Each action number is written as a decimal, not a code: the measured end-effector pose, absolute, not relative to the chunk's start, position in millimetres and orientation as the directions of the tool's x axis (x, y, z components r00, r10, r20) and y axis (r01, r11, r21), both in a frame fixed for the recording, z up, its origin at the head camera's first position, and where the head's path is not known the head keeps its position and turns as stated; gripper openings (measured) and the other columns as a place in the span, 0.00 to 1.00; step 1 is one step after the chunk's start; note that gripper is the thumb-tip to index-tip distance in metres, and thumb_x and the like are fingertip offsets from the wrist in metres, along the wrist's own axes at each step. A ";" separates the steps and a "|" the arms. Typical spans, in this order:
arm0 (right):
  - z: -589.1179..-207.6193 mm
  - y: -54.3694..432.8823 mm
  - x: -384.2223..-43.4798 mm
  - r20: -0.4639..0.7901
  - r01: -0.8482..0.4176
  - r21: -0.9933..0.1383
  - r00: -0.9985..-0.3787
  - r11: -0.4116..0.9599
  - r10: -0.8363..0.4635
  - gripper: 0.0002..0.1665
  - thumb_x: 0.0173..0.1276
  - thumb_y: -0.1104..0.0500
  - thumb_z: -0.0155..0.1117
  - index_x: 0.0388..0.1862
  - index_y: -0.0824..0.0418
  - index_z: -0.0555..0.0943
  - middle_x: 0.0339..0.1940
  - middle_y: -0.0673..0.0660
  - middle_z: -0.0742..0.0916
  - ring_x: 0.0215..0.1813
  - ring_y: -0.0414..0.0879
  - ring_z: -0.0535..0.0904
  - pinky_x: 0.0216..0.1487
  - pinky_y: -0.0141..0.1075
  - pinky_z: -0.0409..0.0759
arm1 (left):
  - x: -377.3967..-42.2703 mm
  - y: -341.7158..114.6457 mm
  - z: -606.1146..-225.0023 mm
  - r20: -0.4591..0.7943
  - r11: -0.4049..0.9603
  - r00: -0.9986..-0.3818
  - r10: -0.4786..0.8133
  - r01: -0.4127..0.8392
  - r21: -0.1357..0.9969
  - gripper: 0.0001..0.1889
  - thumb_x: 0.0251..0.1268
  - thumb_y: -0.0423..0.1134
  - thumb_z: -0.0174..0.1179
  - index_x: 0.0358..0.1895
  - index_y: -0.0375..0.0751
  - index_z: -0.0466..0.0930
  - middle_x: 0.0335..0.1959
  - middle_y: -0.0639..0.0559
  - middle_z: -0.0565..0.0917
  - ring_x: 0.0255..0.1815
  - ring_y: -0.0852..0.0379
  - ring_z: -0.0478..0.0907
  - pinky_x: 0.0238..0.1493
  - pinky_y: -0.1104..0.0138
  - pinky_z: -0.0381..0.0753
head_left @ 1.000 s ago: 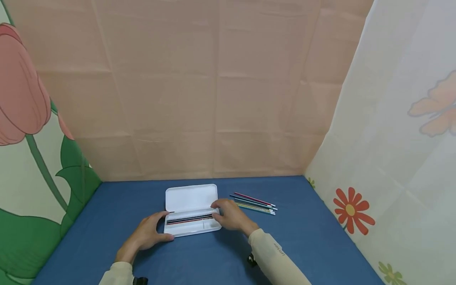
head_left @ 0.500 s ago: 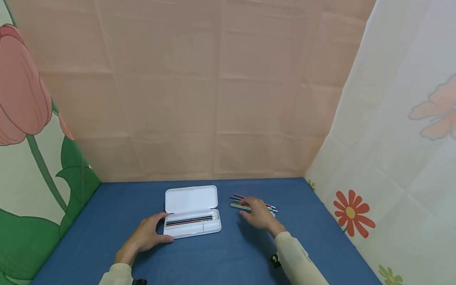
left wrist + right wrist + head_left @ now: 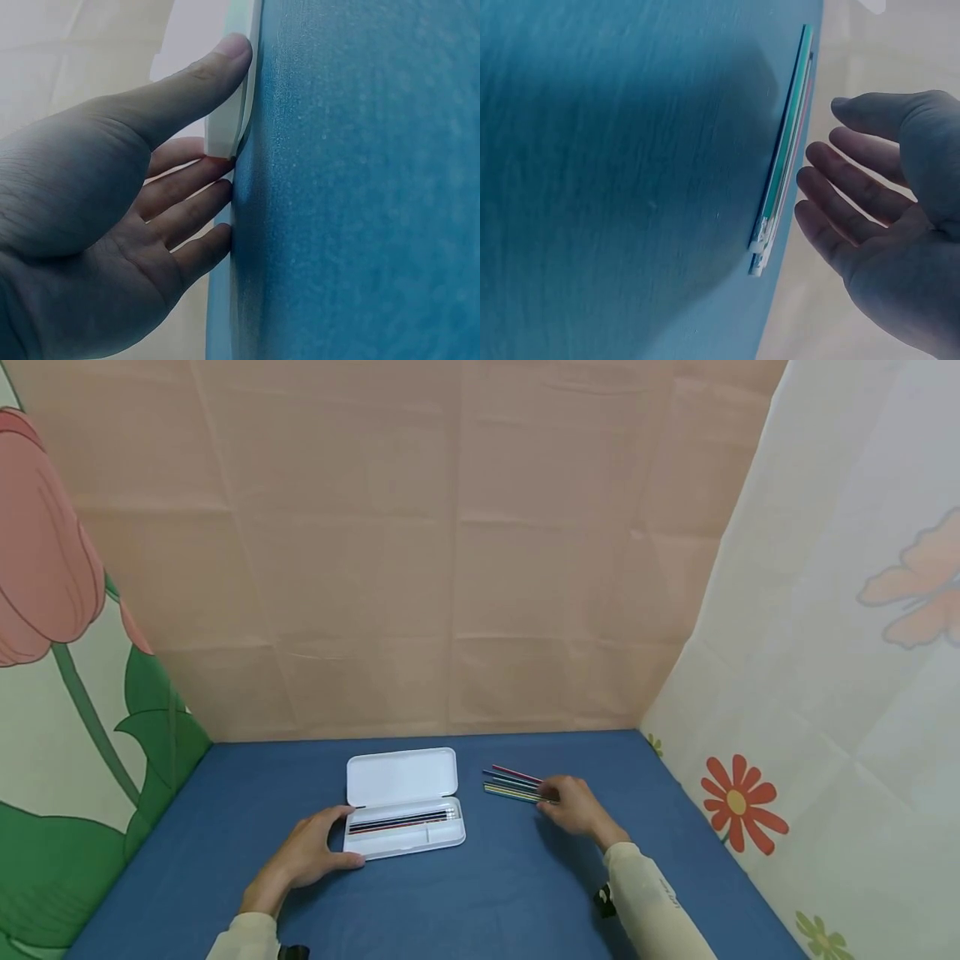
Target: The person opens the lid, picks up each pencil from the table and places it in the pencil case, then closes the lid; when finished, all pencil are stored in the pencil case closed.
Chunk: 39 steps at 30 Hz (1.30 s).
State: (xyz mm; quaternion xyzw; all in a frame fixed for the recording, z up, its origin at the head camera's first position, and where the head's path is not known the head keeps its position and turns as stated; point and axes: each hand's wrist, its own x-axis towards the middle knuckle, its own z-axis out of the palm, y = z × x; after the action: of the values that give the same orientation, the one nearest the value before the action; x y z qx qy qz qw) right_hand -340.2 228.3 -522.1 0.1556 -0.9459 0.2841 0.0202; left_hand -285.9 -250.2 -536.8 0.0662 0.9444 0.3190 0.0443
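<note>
My right hand (image 3: 576, 806), fingers parted and loosely bent, hovers by slim, multicoloured pencils (image 3: 510, 792) toward the far edge of the blue cloth-covered desk (image 3: 450, 910). My left hand (image 3: 305, 852), spread, touches the open white rectangular case (image 3: 402, 777) left of them.

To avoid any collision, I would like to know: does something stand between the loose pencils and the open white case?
Nothing visible does: only blue cloth lies between the loose pencils and the open white case.

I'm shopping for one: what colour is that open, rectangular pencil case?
The case is white; the head view shows it best.
</note>
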 end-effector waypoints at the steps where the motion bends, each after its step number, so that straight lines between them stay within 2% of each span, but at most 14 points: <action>1: -522.8 229.7 -340.3 0.123 -0.298 -0.531 -0.953 0.793 -0.276 0.13 0.81 0.63 0.73 0.60 0.65 0.91 0.54 0.59 0.95 0.57 0.54 0.92 0.60 0.53 0.93 | -285.8 -250.3 -536.9 -0.041 0.790 -0.987 0.156 0.099 0.605 0.54 0.54 0.55 0.90 0.80 0.32 0.74 0.82 0.26 0.75 0.84 0.21 0.70 0.81 0.27 0.72; 8: -525.6 234.9 -342.4 0.119 -0.294 -0.537 -0.954 0.790 -0.274 0.10 0.80 0.64 0.73 0.56 0.64 0.92 0.49 0.57 0.94 0.48 0.47 0.88 0.53 0.52 0.91 | -284.2 -249.9 -534.8 -0.045 0.791 -0.987 0.156 0.098 0.604 0.53 0.55 0.54 0.89 0.81 0.33 0.74 0.82 0.26 0.75 0.84 0.22 0.70 0.82 0.27 0.72; 14: -532.7 236.7 -346.2 0.122 -0.301 -0.514 -0.952 0.803 -0.279 0.08 0.80 0.64 0.74 0.54 0.62 0.92 0.46 0.54 0.93 0.43 0.43 0.82 0.45 0.44 0.85 | -283.8 -250.0 -531.9 -0.037 0.787 -0.985 0.166 0.110 0.607 0.53 0.56 0.54 0.89 0.81 0.32 0.74 0.82 0.25 0.75 0.84 0.22 0.70 0.81 0.27 0.72; 24: -539.5 232.7 -347.5 0.139 -0.295 -0.501 -0.955 0.814 -0.261 0.07 0.78 0.66 0.75 0.51 0.61 0.94 0.49 0.56 0.92 0.48 0.45 0.84 0.51 0.49 0.88 | -282.8 -250.0 -531.4 -0.034 0.783 -0.985 0.166 0.111 0.612 0.53 0.56 0.54 0.89 0.81 0.32 0.74 0.82 0.25 0.75 0.84 0.22 0.70 0.81 0.27 0.73; 33: -542.5 232.0 -347.3 0.174 -0.333 -0.468 -0.943 0.819 -0.284 0.07 0.76 0.67 0.77 0.50 0.63 0.94 0.45 0.56 0.91 0.46 0.46 0.84 0.49 0.48 0.88 | -283.0 -249.1 -530.5 -0.044 0.786 -0.986 0.164 0.103 0.609 0.53 0.56 0.54 0.89 0.81 0.32 0.73 0.82 0.25 0.74 0.84 0.21 0.70 0.81 0.27 0.72; 39: -543.1 230.9 -348.8 0.169 -0.323 -0.459 -0.946 0.828 -0.275 0.05 0.76 0.67 0.77 0.47 0.60 0.95 0.43 0.53 0.91 0.44 0.44 0.83 0.48 0.46 0.88 | -283.4 -248.5 -530.5 -0.053 0.790 -0.986 0.157 0.093 0.606 0.54 0.56 0.55 0.89 0.81 0.33 0.73 0.83 0.25 0.73 0.85 0.21 0.69 0.81 0.27 0.71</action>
State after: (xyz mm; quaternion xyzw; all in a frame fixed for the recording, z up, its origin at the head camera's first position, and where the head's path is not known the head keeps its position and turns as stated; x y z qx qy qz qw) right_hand -348.8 230.9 -543.1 0.1564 -0.9548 0.2481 0.0481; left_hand -283.4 -248.5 -530.5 0.0662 0.9447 0.3171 0.0502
